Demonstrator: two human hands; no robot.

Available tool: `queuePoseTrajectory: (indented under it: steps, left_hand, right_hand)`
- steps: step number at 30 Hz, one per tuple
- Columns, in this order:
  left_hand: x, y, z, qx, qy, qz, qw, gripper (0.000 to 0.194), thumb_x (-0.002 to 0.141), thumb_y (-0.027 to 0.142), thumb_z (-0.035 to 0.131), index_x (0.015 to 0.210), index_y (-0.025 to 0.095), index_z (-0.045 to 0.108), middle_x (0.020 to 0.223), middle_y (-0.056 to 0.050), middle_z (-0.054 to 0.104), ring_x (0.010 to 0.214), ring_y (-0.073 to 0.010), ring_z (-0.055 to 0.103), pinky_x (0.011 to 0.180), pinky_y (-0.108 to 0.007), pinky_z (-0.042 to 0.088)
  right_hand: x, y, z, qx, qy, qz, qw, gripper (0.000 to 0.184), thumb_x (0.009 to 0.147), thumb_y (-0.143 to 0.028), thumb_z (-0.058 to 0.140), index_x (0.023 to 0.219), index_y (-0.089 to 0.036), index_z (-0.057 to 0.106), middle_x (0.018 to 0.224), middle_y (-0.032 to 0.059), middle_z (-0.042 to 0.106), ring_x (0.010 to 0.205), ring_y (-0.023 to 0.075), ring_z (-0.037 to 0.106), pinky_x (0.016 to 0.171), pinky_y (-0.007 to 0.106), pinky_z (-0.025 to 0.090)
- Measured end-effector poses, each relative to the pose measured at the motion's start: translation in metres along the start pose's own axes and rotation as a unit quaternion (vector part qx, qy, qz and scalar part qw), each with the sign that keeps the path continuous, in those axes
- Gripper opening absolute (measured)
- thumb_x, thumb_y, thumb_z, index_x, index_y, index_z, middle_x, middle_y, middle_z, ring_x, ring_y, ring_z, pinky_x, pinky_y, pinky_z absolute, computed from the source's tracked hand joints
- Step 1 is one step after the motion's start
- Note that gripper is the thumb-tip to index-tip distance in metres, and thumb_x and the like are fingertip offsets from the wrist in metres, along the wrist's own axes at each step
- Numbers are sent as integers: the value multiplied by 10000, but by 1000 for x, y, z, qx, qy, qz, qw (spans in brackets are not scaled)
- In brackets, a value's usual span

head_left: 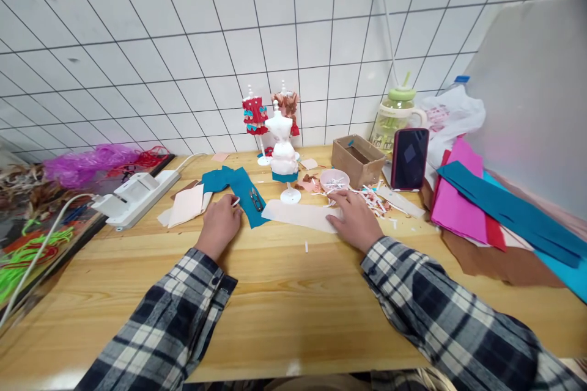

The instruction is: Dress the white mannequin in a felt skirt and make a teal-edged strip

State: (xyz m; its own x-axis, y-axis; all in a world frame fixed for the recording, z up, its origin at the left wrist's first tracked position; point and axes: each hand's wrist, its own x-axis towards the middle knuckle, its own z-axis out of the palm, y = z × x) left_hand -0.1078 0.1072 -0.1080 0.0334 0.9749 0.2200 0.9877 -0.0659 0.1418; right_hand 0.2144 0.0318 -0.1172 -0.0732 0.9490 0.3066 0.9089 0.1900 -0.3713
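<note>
Pale pink flat strip of fabric-like material (296, 215) lies crosswise on the light wood counter (275, 293), just in front of a small white dress form (280, 128) standing upright on a round base, wrapped in pale material with a teal band below. The right hand (355, 220) rests at the strip's right end, thumb and forefinger spread apart, the thumb touching the strip. The left hand (221, 226) pinches a small white piece (235, 201) between thumb and forefinger, beside a teal flat cloth (245, 186) that carries small dark metal snips (255, 200). Beyond the right hand sit a round translucent pinkish bowl (334, 179) holding white scraps and an open brown cardboard box (360, 160), with a dark upright phone (409, 159) farther right.
</note>
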Motion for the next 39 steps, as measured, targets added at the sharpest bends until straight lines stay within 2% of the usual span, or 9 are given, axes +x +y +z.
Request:
queuePoseTrajectory:
  steps: [2,6,11,16,18,22,26,31,39]
  left_hand:
    - [0,-7,-3,31,-34,-27,999,356,809,256,505,1149,160,542,1115,-154,643,1065,-358,563,869,-463,443]
    - [-2,-27,-19,67,-25,-108,992,628,747,384,576,1310,162,406,1253,-193,540,1143,-420,480,857,-542,433]
    - [-1,-43,-28,87,-80,-116,986,518,718,595,558,1132,282,576,1508,-103,265,1253,-467,344,913,-637,355]
    - [4,-48,-21,89,-166,-98,977,357,770,538,510,962,273,651,1342,-87,483,1187,-406,419,900,-577,374]
    - [0,-45,-20,99,-143,-82,981,331,796,507,484,950,271,657,1300,-88,523,1164,-393,433,885,-572,368]
    - [-11,-23,-24,161,21,-39,986,410,822,514,457,1053,225,634,1261,-153,549,1129,-398,445,900,-618,300]
    - [-6,12,-20,154,20,16,988,479,902,503,314,945,180,665,992,-165,664,985,-362,549,830,-516,368]
    - [19,38,-4,114,-41,-22,992,588,848,628,330,901,165,689,968,-187,686,957,-371,597,789,-468,406]
    - [21,14,-3,100,-26,-14,995,336,788,412,477,878,176,698,934,-166,697,929,-350,615,713,-406,448]
  right_hand:
    - [-5,-12,-2,-2,23,-83,996,358,876,-287,553,1223,-203,589,1184,107,582,1085,258,488,945,387,379]
    - [-16,-35,4,-5,-124,-244,962,250,914,-270,524,1140,-269,631,1057,53,622,949,211,506,820,338,404]
    - [-20,-48,14,-33,-183,-209,960,134,917,-189,500,901,-190,633,932,55,630,898,193,529,761,295,405]
    - [-15,-38,0,-86,-168,-210,959,150,917,-145,452,902,-171,600,924,78,633,862,201,547,747,299,400]
    - [-9,-19,-12,-83,-119,-134,980,143,908,-132,454,923,-176,590,909,72,643,852,191,560,758,291,398]
    - [4,34,-34,-154,-42,31,987,235,865,-125,472,1045,-168,616,987,106,662,925,242,573,785,334,407]
    - [8,53,-37,-159,-13,5,987,383,783,-99,530,1148,-153,634,1193,121,617,1061,266,529,903,366,394]
    - [2,13,-20,-58,-58,-126,989,327,902,-224,457,1175,-222,637,1176,62,639,1081,223,523,952,363,383]
    - [-6,-14,-8,-27,-153,-189,970,290,918,-321,499,1161,-254,642,1176,69,640,1109,240,521,942,432,363]
